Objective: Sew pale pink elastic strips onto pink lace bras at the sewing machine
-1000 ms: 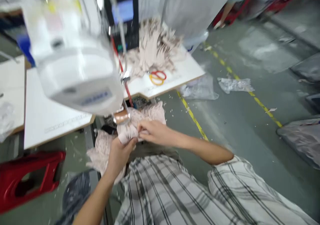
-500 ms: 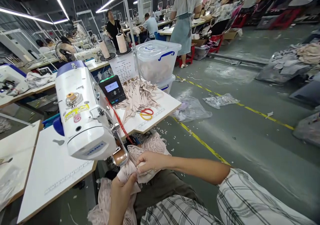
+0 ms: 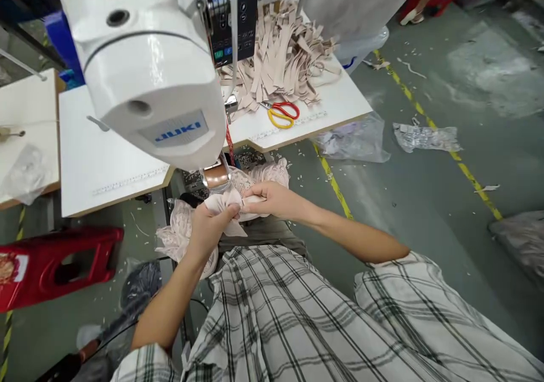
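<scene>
Pinching soft pale-pink cloth (image 3: 221,202) between two hands

Smooth, matte and loosely folded, the cloth bunches between the hands, with a pointed flap hanging below; it sits above the lap, just in front of the sewing machine's rounded, copper-coloured end piece (image 3: 216,176). The left hand (image 3: 208,221) has its thumb pressed flat on the folds, fingers curled beneath. The right hand (image 3: 272,198) closes thumb and forefinger on the other side, leaving no visible gap; its remaining fingers are largely hidden.

Crinkled, lacy pink bundles (image 3: 181,227) lie either side of the grip. Above hangs the glossy white, rounded head of the sewing machine (image 3: 155,96). Beyond it, on the smooth white tabletop (image 3: 346,100), flat beige strips (image 3: 280,59) heap in a tangle, scissors (image 3: 283,114) with red and yellow loops beside them. Farther out are a thin, wrinkled clear bag (image 3: 357,138) on the floor and a shiny red plastic stool (image 3: 85,257).
</scene>
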{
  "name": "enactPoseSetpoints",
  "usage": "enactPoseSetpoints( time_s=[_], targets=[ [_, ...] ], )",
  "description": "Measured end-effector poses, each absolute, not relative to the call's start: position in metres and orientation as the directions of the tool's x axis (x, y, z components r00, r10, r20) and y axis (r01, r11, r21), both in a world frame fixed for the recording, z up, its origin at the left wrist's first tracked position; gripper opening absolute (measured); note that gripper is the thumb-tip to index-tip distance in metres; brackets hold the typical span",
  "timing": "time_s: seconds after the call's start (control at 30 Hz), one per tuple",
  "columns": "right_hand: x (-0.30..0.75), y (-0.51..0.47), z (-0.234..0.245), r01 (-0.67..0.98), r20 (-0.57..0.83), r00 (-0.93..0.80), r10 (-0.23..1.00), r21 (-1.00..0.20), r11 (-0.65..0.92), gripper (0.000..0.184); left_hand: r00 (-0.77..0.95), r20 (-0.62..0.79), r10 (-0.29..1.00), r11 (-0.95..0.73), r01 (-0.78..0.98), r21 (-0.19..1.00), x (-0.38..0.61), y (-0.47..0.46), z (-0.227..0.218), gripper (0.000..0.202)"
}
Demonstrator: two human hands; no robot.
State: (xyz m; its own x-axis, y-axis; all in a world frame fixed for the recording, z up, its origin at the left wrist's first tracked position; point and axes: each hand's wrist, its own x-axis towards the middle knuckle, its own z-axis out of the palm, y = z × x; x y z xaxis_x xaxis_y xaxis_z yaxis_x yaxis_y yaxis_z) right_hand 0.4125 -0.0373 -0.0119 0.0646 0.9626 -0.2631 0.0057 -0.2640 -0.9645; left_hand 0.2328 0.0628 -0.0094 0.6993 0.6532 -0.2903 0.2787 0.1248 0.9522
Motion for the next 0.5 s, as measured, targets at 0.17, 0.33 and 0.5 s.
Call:
enactPoseSetpoints(
  time_s=[0.17,0.33,0.5],
  targets=[
    [0.412,-0.037,-0.014,-0.041,-0.239,0.045,0.970,-0.971,-0.237,0.025,0.694,-0.344,0.632,0.231,0.255,0.939,0.230,0.063,-0.012,0.027],
    [0.410,-0.037,-0.013,-0.033,-0.256,0.093,0.962,-0.967,-0.254,0.026,0.674,-0.324,0.664,0.246,0.213,0.946,0.235,0.061,-0.013,0.025],
    [0.404,-0.033,-0.003,0.170,-0.158,0.207,0.966,-0.966,-0.194,0.021,0.622,-0.247,0.743,0.172,0.180,0.969,0.244,0.055,-0.001,0.025]
  ],
)
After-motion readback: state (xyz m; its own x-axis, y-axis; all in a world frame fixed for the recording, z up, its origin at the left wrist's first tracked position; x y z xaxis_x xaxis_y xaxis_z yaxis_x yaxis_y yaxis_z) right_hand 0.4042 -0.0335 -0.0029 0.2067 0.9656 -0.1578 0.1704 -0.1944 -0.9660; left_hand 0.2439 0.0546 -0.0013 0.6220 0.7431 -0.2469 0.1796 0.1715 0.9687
